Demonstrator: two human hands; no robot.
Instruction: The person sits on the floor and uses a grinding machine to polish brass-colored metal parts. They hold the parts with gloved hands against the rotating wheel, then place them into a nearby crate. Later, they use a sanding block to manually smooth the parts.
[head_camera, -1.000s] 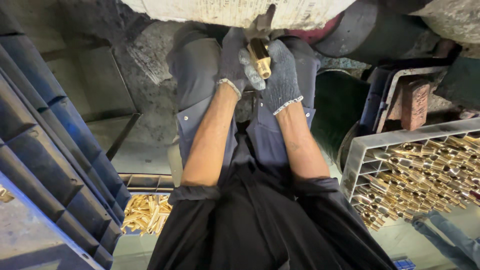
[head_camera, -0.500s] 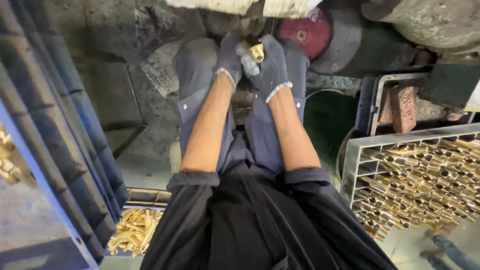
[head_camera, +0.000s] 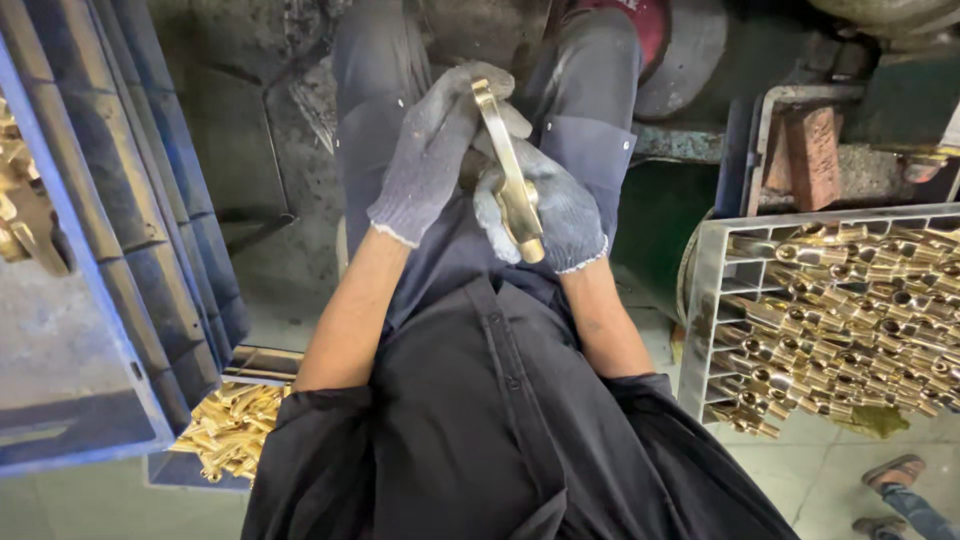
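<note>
grey knit gloves on left hand (head_camera: 432, 150) and right hand (head_camera: 545, 215), shiny gold brass piece (head_camera: 508, 175), black shirt (head_camera: 500, 420), blue crate (head_camera: 110, 250), grey crate (head_camera: 715, 320) of golden fittings (head_camera: 860, 330), reddish brick (head_camera: 810, 155)

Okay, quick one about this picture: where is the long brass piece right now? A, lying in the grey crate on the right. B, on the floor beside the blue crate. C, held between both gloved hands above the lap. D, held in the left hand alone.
C: the brass piece runs from the left hand at its upper end down across the right hand, both gloved, over the lap and apart from the grey crate.
</note>
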